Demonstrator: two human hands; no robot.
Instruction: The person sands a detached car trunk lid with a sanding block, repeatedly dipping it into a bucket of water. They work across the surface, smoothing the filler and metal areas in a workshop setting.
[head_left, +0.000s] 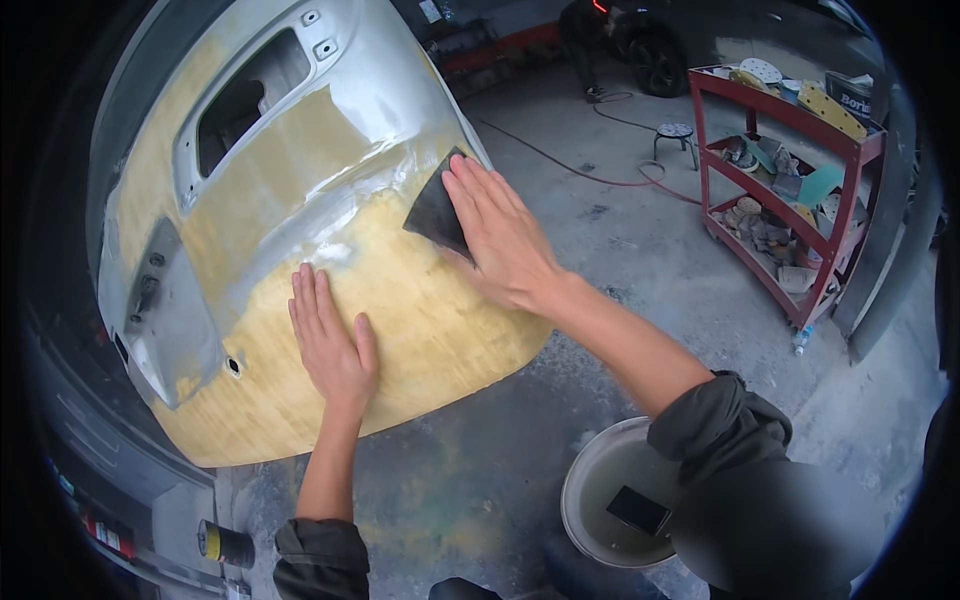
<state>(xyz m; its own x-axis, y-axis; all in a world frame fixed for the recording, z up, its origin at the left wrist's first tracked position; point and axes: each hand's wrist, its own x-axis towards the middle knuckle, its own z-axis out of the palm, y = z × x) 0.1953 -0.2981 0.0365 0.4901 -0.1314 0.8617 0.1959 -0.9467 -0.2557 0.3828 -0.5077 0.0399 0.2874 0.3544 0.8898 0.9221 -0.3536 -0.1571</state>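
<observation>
A large car body panel (pixel 450 320), patchy with yellow filler, grey and bare whitish areas, curves in front of me. My right hand (pixel 500 235) presses a dark sheet of sandpaper (pixel 435 215) flat against its right edge. The fingers lie straight along the sheet, and the thumb is hidden. Lower on the yellow area, my left hand (pixel 335 345) rests palm down, its fingers straight and together, the thumb apart and nothing in it. A wet-looking whitish smear (pixel 330 250) lies just above the left fingertips.
A bucket of cloudy water (pixel 570 500) with a dark rectangular piece (pixel 638 510) stands by my right forearm. A red shelf cart (pixel 790 190) holds sanding discs and scraps. Behind are a small stool (pixel 675 130), a red hose (pixel 570 175) and a car wheel (pixel 657 62). A dark can (pixel 228 545) stands lower left.
</observation>
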